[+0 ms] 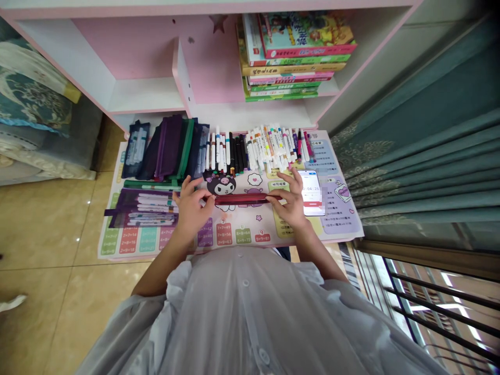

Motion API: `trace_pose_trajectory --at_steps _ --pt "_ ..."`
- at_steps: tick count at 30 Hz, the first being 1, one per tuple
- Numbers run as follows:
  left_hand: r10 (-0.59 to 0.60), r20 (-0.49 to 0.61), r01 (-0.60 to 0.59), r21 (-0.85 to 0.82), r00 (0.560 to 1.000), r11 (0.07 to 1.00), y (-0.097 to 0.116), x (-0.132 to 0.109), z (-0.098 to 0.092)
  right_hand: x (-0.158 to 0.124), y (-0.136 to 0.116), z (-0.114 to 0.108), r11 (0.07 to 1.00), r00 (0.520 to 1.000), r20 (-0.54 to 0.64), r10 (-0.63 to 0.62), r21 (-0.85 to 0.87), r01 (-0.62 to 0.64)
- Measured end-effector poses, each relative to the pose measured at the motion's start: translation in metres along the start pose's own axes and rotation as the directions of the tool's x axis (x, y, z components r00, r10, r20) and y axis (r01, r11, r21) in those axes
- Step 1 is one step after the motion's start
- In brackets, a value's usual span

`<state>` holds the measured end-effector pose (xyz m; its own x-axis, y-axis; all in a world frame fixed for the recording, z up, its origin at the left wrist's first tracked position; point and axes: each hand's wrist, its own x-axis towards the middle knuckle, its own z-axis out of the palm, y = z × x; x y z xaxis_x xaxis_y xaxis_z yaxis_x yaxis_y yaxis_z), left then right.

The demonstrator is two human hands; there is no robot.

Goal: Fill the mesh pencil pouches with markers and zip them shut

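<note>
A long red pencil pouch [240, 198] lies flat on the printed desk mat [336, 156] in front of me. My left hand [190, 205] pinches its left end and my right hand [289, 200] grips its right end. Behind it, a row of several marker pens [258, 146] lies along the back of the desk. Dark pencil cases [167, 146] are stacked to the left of the pens. A purple mesh pouch filled with pens [142, 208] lies just left of my left hand.
A phone [311, 191] with a lit screen lies right of my right hand. A stack of books [292, 54] sits in the pink shelf [148, 94] above. Green curtains [425, 156] hang at the right, a window grille [429, 302] below them.
</note>
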<state>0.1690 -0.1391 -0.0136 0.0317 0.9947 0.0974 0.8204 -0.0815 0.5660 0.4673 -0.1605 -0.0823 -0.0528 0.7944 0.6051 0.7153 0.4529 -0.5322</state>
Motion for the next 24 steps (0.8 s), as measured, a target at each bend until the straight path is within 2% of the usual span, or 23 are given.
trace_pose_trajectory --at_steps 8,24 --pt "-0.032 -0.054 0.032 -0.01 0.998 0.999 -0.007 0.0 -0.005 -0.001 0.004 -0.005 1.0 1.0 -0.008 0.0 -0.016 0.0" --pt "-0.079 -0.056 0.077 -0.036 0.995 0.996 -0.013 0.001 -0.006 -0.001 0.007 -0.004 1.0 1.0 -0.015 -0.027 -0.011 0.027"
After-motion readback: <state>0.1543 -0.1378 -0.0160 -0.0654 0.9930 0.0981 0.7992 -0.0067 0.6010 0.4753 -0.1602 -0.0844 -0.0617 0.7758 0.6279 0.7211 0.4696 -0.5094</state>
